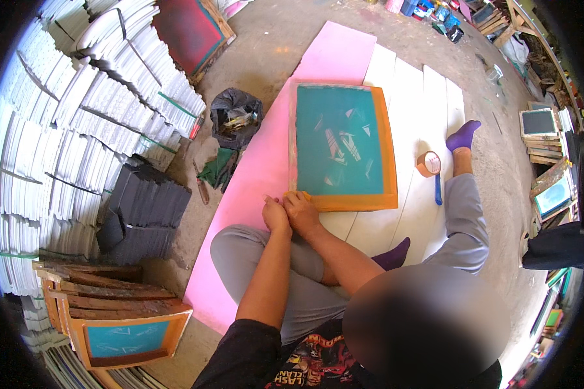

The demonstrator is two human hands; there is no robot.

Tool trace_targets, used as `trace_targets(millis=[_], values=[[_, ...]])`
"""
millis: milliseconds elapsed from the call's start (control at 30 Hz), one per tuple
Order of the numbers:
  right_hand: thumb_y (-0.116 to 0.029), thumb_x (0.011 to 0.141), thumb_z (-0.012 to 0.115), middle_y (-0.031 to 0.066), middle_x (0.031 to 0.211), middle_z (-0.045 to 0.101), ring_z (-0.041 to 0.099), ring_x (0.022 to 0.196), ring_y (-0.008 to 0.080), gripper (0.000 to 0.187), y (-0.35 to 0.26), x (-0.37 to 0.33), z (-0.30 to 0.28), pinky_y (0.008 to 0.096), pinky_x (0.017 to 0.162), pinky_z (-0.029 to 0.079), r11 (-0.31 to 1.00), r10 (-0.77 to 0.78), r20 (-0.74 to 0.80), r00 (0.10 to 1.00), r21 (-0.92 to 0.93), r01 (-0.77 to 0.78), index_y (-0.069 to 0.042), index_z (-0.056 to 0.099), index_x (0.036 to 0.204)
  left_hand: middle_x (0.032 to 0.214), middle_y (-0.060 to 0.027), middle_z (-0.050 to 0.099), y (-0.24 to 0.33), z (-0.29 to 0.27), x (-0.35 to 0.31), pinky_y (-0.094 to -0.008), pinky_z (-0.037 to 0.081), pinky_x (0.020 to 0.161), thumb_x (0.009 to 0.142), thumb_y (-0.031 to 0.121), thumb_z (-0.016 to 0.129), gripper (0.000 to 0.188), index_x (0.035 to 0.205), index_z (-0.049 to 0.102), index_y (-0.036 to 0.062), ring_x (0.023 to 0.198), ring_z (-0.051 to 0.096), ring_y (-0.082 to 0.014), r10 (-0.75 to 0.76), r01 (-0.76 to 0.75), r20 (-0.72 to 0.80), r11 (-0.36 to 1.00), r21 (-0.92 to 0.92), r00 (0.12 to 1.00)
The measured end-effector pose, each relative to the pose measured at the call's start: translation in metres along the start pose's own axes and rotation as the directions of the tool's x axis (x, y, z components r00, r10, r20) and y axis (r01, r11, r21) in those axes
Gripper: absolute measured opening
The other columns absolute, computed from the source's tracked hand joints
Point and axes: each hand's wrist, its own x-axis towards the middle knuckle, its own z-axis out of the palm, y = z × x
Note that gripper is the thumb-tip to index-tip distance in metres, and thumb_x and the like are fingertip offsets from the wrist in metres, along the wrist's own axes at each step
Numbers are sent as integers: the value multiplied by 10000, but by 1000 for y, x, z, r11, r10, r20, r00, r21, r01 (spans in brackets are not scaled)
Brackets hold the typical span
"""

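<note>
A screen printing frame (344, 146) with teal mesh and pale letter-like and angular shapes lies flat before me. Its near and right borders are orange-brown. My right hand (301, 212) has its fingers curled over the frame's near left corner. Right beside it, just left of that corner, my left hand (274, 212) is closed, fingertips pinched together. Whatever sits between those fingertips is too small to make out. To the right of the frame, a roll of brown tape (428, 164) rests on white boards, touching a blue-handled tool (438, 189).
Beneath the frame are a pink sheet (253, 188) and white boards (412, 129). Leftward stand a black bag (236, 117), a green cloth (215, 167) and stacked white sheets (91, 123). Another teal frame (126, 338) leans at lower left. My legs (457, 214) flank the boards.
</note>
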Motion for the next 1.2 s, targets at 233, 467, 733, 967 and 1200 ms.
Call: trace_targets(millis=[233,467,733,967,1200], values=[[-113,805,633,84,1010,613,622,944,294,279,30,-32,-30,385,755,567,982,-188,-54,981,-12,188,-30,661,1070,1112,-212,678,29,-2,-30,-394,522,867,1062,517,359,700,1237,603,-116,997,661,-292,-33,30,51,997,70,998],[-99,818,625,108,978,615,620,940,309,303,14,-16,-14,398,794,558,978,-191,-56,980,78,195,-23,674,1107,1028,-214,717,15,0,-21,-406,541,813,1050,467,424,605,1167,666,-75,913,692,-319,74,-75,25,996,57,997],[-71,871,637,128,966,620,616,945,331,245,93,-83,-68,421,818,534,1000,31,-150,988,6,-31,-34,677,1110,934,-208,731,30,4,-58,-448,553,796,875,310,747,356,1003,691,-18,883,713,-360,487,-494,211,576,651,847],[-28,848,595,185,1039,621,590,1018,363,241,184,-140,-117,474,863,506,890,426,-299,854,-29,-455,-3,669,1076,933,-201,732,37,7,-63,-456,553,792,864,298,759,340,1001,691,-7,878,712,-372,480,-478,215,533,698,850],[-50,835,628,163,966,601,569,926,363,171,157,-118,-105,472,841,495,934,321,-276,906,-68,-351,0,670,993,903,-192,733,30,5,-53,-445,551,780,866,248,761,298,996,689,-11,851,713,-361,520,-510,226,507,695,824]])
